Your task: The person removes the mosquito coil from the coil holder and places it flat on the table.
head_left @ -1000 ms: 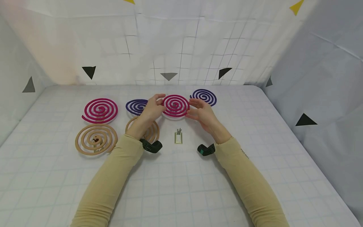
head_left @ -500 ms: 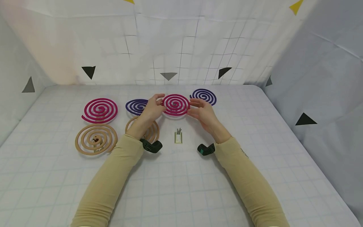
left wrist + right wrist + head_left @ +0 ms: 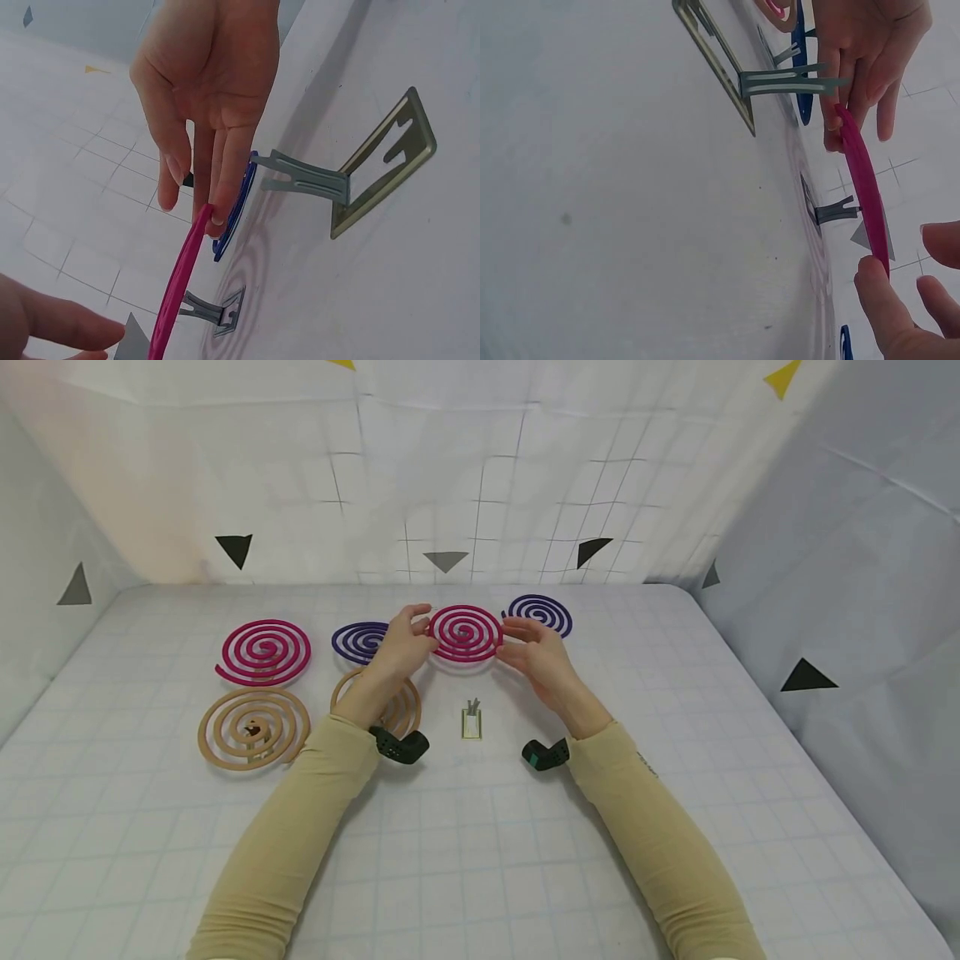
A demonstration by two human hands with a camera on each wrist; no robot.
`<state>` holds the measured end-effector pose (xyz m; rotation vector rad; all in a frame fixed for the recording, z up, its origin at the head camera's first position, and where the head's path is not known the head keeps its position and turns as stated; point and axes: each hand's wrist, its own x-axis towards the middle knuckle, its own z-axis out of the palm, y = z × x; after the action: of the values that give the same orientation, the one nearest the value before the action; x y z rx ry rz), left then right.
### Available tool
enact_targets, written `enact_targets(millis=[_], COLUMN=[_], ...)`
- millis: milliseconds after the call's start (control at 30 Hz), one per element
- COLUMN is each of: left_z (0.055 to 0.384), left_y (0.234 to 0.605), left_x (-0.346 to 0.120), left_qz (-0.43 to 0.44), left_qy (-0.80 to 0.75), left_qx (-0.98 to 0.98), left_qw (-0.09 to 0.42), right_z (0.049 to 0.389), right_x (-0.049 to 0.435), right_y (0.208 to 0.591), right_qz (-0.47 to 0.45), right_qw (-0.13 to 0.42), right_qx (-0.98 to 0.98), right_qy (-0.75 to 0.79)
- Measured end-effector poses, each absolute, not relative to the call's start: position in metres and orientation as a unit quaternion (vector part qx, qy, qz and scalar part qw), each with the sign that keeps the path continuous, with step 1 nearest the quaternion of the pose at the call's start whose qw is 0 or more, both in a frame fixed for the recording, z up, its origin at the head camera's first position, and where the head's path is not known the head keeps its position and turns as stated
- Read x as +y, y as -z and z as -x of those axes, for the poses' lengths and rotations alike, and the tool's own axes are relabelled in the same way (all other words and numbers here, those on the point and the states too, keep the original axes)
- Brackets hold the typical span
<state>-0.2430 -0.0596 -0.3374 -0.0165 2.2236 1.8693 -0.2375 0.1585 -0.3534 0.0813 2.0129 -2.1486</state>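
Note:
Between my two hands is a pink mosquito coil [image 3: 465,633], lying nearly flat above the table. My left hand [image 3: 403,647] grips its left rim, and my right hand [image 3: 542,664] holds the opposite rim with fingers and thumb. The left wrist view shows the coil edge-on, right at the upright prongs of a small metal stand [image 3: 234,309] below it. Closer to me, a second metal stand [image 3: 472,724] stands bare with its prongs up. Part of a blue coil [image 3: 363,643] and of a tan coil [image 3: 408,706] is hidden behind my left hand and wrist.
Another pink coil [image 3: 266,649] and a tan coil [image 3: 225,727] rest on stands at the left. A blue coil [image 3: 538,616] sits behind my right hand. White cloth walls with dark triangles [image 3: 808,677] border the table [image 3: 480,860].
The pink coil has risen slightly between both hands, and the fingers have moved up with it. The other coils and the bare stand stay where they were.

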Motion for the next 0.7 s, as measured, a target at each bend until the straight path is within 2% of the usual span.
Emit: enact_targets(millis=[700], left_z=[0.2415], left_y=[0.3345], left_x=[-0.0574], left_qz=[0.001], left_qy=[-0.649], left_qx=[0.753], left_qw=[0.109], right_z=[0.2366], right_x=[0.1605], right_y=[0.3503], right_qz=[-0.016], right_qw=[0.084], right_qx=[0.686], right_qy=[0.723])
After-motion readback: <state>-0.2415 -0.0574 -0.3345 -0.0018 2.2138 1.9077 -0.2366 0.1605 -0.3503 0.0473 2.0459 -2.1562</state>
